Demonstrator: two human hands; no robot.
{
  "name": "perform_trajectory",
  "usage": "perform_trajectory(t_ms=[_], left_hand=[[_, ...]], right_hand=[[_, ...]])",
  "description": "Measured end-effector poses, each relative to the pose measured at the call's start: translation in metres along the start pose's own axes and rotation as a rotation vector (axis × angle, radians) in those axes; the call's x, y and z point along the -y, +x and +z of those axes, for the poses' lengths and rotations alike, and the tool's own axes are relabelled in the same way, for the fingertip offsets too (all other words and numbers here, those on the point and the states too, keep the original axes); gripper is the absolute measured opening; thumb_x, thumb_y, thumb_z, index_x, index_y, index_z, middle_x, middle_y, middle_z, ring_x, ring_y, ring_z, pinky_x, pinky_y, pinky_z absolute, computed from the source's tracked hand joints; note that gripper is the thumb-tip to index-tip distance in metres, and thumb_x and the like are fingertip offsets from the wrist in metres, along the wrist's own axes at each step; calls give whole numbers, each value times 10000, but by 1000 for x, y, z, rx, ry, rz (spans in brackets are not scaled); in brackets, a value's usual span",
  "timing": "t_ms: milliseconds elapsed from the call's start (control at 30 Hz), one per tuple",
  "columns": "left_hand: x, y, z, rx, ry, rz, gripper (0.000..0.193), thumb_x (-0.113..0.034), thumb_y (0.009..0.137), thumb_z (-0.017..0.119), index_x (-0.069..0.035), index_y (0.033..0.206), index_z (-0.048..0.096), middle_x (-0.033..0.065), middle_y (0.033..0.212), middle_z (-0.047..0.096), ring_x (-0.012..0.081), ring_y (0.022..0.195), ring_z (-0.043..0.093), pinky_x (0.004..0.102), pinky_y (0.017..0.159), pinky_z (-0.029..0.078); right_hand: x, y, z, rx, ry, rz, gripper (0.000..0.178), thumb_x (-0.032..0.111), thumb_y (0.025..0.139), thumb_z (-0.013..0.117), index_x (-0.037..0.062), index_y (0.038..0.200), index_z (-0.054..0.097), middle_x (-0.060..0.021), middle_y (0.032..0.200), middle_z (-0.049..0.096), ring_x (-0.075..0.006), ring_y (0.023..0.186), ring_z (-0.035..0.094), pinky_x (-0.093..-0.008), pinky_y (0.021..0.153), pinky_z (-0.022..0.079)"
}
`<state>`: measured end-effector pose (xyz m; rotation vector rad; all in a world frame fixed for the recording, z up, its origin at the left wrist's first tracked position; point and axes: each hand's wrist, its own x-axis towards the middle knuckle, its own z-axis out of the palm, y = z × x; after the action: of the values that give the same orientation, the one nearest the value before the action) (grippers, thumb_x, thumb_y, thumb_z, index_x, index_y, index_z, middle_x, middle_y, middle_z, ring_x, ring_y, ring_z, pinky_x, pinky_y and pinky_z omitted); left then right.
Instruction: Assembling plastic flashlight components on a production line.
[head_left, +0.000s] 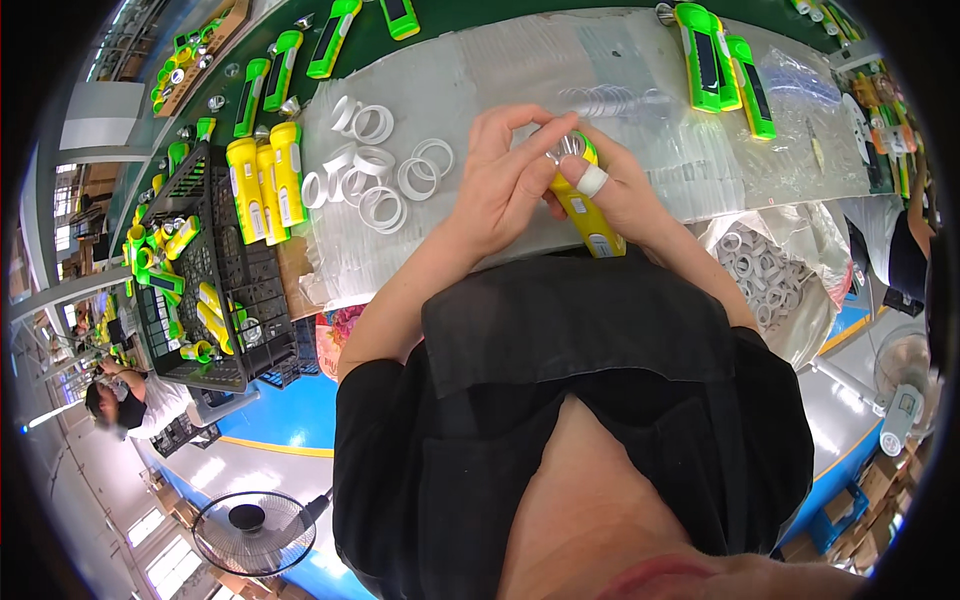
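Near the table's front edge, my right hand (622, 185) wraps round a yellow and green flashlight (592, 222), its head end up and its body toward me. A white band circles the thumb of that hand. My left hand (508, 180) is closed at the flashlight's head, its fingertips on the shiny, clear-looking lens or reflector (567, 147). The fingers partly hide that end. Left of my hands, several loose white rings (420, 178) lie on the plastic-covered table (480, 75). Beyond them, yellow flashlights (245, 190) lie side by side.
A black crate (205, 270) of flashlights stands at the left. Green flashlights (705, 60) lie at the far right of the table. A bag of white rings (765, 275) hangs by my right forearm. A fan (253, 533) stands lower left; a person (140, 400) is beyond the crate.
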<state>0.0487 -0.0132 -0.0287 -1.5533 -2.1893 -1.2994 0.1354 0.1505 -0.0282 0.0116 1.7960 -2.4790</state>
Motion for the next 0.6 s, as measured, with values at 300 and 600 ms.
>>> perform_trajectory(t_ms=[300, 600], left_hand=[[11, -21, -1, -143, -142, -19, 366, -165, 993, 381, 22, 1165, 645, 162, 1262, 547, 298, 1196, 469, 377, 1001, 383], [38, -24, -67, 153, 589, -325, 739, -379, 773, 759, -108, 1390, 456, 166, 1196, 598, 336, 1118, 565, 469, 932, 411]], right_hand=[[-11, 18, 26, 107, 123, 55, 392, 299, 986, 534, 53, 1279, 451, -76, 919, 593, -164, 709, 595, -312, 659, 486], [4, 85, 17, 83, -2, -487, 450, 386, 955, 569, 66, 1257, 478, -110, 871, 602, -164, 701, 571, -305, 647, 469]])
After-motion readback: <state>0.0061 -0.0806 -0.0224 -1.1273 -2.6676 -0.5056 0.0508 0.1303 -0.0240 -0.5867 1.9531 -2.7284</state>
